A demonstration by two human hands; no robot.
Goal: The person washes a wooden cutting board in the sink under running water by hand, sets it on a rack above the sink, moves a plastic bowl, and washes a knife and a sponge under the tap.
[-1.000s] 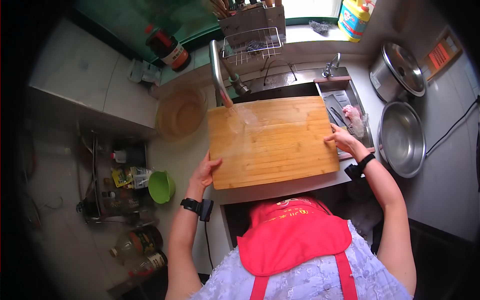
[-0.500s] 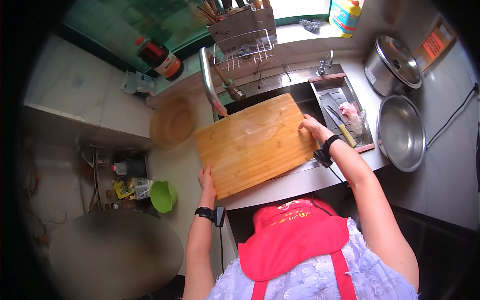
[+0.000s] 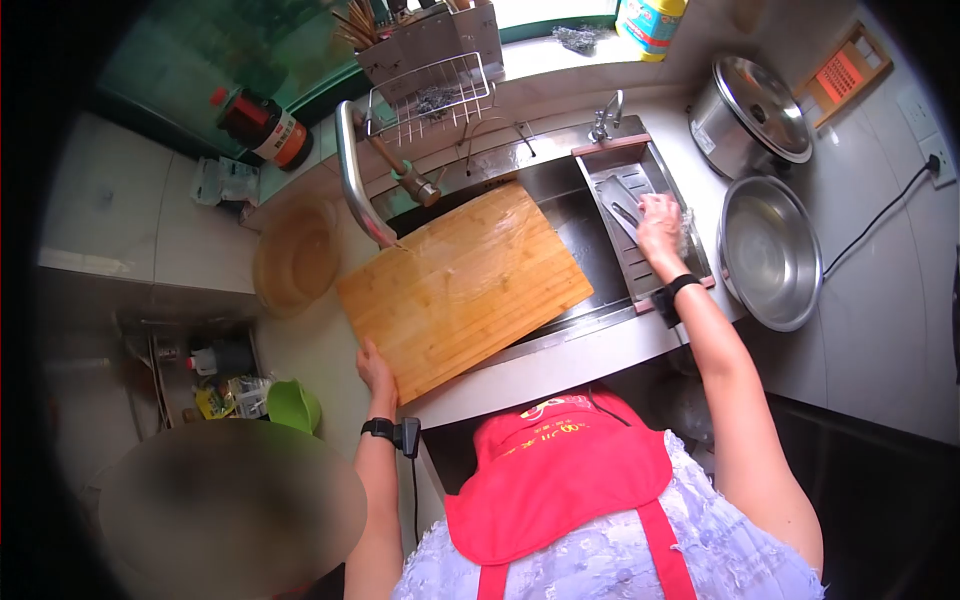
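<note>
A wooden cutting board (image 3: 465, 290) lies tilted across the sink (image 3: 575, 235), its upper face wet and shiny beside the tap spout (image 3: 365, 190). My left hand (image 3: 376, 372) grips the board's lower left edge. Over the slotted steel drain tray (image 3: 630, 255) to the right, my right hand (image 3: 660, 232) reaches down with curled fingers. It covers the spot of a pinkish-white crumpled thing, and what it holds is hidden. A bit of clear plastic (image 3: 688, 232) shows beside it. The knife (image 3: 624, 215) lies by the fingers, its handle hidden.
Right of the tray stand a steel basin (image 3: 770, 255) and a lidded steel pot (image 3: 750, 115). A wire rack (image 3: 430, 100) sits behind the sink. To the left are a brown basin (image 3: 297, 255), a green bowl (image 3: 293, 408) and a dark sauce bottle (image 3: 262, 128).
My right hand has let go of the board's right edge and moved onto the drain tray, over the pinkish thing. My left hand still holds the board. The whole view has shifted.
</note>
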